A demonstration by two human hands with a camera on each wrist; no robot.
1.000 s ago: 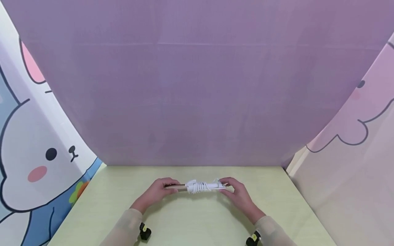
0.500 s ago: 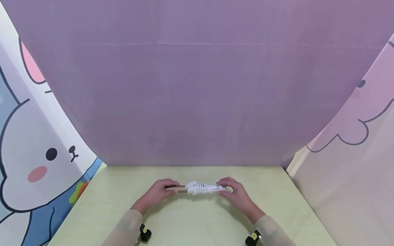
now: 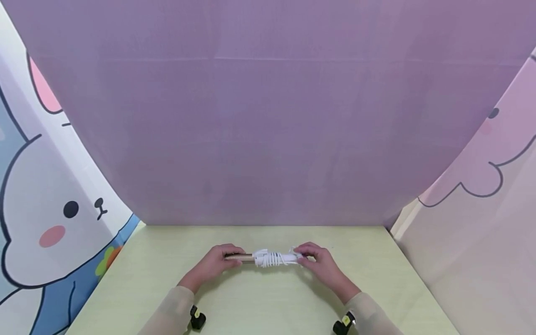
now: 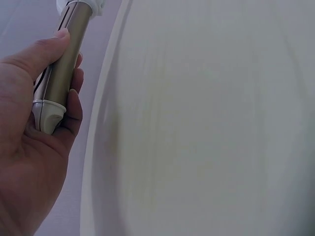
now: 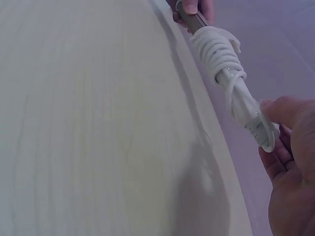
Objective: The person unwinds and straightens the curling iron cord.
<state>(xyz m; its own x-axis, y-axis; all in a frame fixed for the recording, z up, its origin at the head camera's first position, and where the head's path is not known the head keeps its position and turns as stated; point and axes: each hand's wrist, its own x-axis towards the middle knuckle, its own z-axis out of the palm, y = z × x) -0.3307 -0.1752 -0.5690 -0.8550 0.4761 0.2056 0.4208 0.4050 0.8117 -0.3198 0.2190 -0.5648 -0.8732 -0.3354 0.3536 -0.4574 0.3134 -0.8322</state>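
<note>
A slim hair straightener (image 3: 248, 257) is held level in the air, spanning both hands in the head view. Its gold barrel (image 4: 69, 64) ends in a white tip, which sits near the left palm. The left hand (image 3: 212, 265) grips that barrel, thumb on one side and fingers curled behind. White cord (image 5: 216, 51) winds in several tight turns about the white handle (image 5: 242, 101). At the handle's far end, the right hand (image 3: 324, 266) pinches it between thumb and fingers, with a loop of cord there. The plug is not discernible.
Under the hands lies a pale yellow-green table (image 3: 268, 302). A purple cloth (image 3: 268, 139) rises behind its back edge. Printed cartoon drapes stand at the left (image 3: 37, 195) and right (image 3: 481, 242). Each wrist carries a small black camera (image 3: 197, 319).
The straightener has sunk slightly, mostly at its cord-wrapped end. The right fingertips have shifted a little left along the handle's end. The left hand keeps its grip, nearly still.
</note>
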